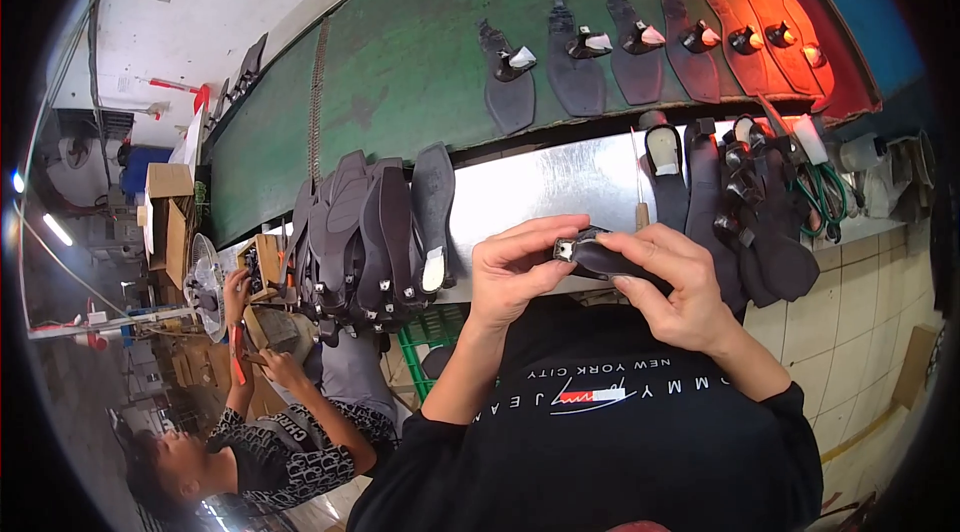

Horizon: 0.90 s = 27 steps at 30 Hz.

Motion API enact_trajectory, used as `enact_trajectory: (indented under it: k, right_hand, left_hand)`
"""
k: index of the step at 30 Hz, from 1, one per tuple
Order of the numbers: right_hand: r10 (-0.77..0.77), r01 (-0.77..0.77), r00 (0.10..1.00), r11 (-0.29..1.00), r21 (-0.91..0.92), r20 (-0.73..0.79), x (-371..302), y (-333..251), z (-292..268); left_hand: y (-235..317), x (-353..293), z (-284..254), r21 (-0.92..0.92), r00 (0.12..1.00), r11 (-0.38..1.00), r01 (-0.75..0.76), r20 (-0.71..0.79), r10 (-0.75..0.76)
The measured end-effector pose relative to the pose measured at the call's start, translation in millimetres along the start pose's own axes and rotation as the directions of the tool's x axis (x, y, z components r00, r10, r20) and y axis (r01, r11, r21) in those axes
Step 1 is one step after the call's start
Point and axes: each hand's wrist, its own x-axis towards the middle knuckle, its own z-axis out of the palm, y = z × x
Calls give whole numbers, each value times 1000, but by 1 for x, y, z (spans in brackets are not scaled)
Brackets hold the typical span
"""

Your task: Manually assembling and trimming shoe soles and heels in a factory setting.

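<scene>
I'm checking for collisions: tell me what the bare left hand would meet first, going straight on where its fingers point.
Probably the bare right hand, its fingertips just beyond on the same glossy black curved piece that the left hand holds; exact depth is unclear.

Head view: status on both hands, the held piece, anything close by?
Left hand pinching dark piece at its metallic end. Right hand gripping it farther along. Tan-handled tool just beyond right hand.

Is wearing black T-shirt (640, 462) | short sleeves (785, 432) are leaving forearms (755, 364) bare | white lettering (652, 389), red-and-white emblem (577, 397) are crossing its front
</scene>
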Motion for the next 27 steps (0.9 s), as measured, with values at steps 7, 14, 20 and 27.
enact_trajectory:
  k: [7,14,20,27]
  right_hand:
    - [-77,79,997,983,-163,19,2,-10,-7]
    - [-98,94,995,976,-195,-11,-2,-4,-5]
    - [-109,112,994,953,-280,27,-3,-4,-1]
    - [-16,19,1000,990,-138,24,1,15,1]
  left_hand:
    - [-8,-8,-14,80,999,997,22,45,-25]
    - [-7,-6,-5,131,1000,991,17,22,-20]
    - [-3,-5,0,245,995,970,-3,97,-22]
    - [-7,-9,8,142,985,975,173,-1,-175]
